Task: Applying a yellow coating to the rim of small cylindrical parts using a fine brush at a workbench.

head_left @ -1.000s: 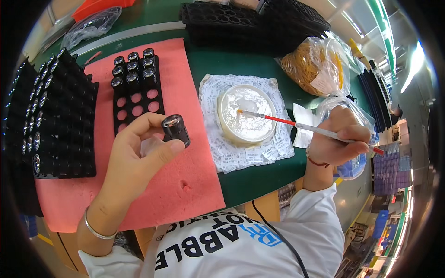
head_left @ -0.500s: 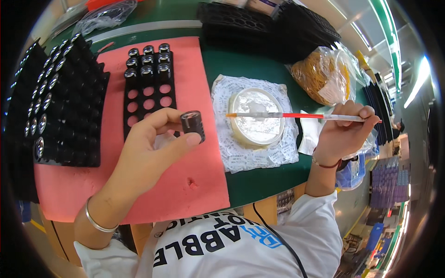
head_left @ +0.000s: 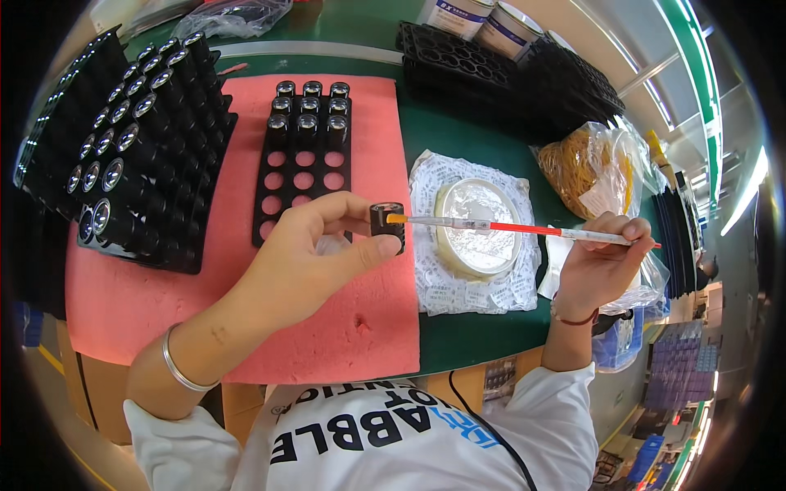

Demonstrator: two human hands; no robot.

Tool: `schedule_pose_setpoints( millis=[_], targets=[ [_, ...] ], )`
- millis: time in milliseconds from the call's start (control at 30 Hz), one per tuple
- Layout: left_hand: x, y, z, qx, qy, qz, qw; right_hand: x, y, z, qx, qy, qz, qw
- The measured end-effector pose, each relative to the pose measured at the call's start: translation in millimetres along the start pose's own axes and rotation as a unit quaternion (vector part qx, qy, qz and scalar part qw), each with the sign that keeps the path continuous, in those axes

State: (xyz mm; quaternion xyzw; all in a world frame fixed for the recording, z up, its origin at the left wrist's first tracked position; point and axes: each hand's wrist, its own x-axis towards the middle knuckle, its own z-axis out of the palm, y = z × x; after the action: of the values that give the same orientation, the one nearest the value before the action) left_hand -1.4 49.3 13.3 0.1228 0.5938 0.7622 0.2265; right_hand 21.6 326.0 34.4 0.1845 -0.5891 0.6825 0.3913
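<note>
Between the thumb and fingers of my left hand (head_left: pixel 303 258) is a short black cylinder (head_left: pixel 388 219), held upright over the pink mat. My right hand (head_left: pixel 602 266) grips the far end of a slim paintbrush (head_left: pixel 520 228) with a red and whitish handle. Its orange bristle tip is at the cylinder's upper part; whether it presses on the surface I cannot tell. Behind my left hand lies a black tray with round holes (head_left: pixel 268 193), its far rows filled with shiny-topped black cylinders (head_left: pixel 308 123). Under the brush sits a round whitish dish (head_left: pixel 479 233) with a glossy surface.
Racks of black cylinders (head_left: pixel 131 196) stand on the left of the pink foam mat (head_left: pixel 205 327). Printed paper (head_left: pixel 426 278) lies beneath the dish. At the back right are black trays (head_left: pixel 458 65), cans (head_left: pixel 508 33) and a bag of yellowish strands (head_left: pixel 585 168).
The brush tip has moved from over the dish to the cylinder in my left hand. The whole view has shifted, so the mat and trays appear further right.
</note>
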Motion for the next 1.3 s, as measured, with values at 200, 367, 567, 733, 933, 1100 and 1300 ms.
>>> schedule_pose_setpoints(
  millis=[200,367,567,733,933,1100,1300],
  targets=[
    [0,-3,0,0.039,0.002,0.027,0.999,0,0,-3,-0.005,0.0,-0.014,1.0],
    [-3,-2,1,0.016,-0.025,0.022,0.999,3,3,-8,0.012,0.012,-0.003,1.0],
    [-5,6,1,0.004,-0.052,0.012,0.999,4,4,-9,0.027,0.017,0.01,0.999],
    [-5,8,2,0.014,-0.054,-0.003,0.998,6,2,-7,0.016,0.027,-0.004,1.0],
    [-6,7,2,-0.001,-0.057,0.009,0.998,5,4,-6,-0.036,0.042,-0.062,0.997],
    [-1,0,-2,0.022,0.005,-0.003,1.0,6,-1,-7,0.08,0.055,-0.007,0.995],
    [2,-11,-5,0.034,0.029,0.027,0.999,2,-1,-2,0.115,0.044,0.047,0.991]
  ],
)
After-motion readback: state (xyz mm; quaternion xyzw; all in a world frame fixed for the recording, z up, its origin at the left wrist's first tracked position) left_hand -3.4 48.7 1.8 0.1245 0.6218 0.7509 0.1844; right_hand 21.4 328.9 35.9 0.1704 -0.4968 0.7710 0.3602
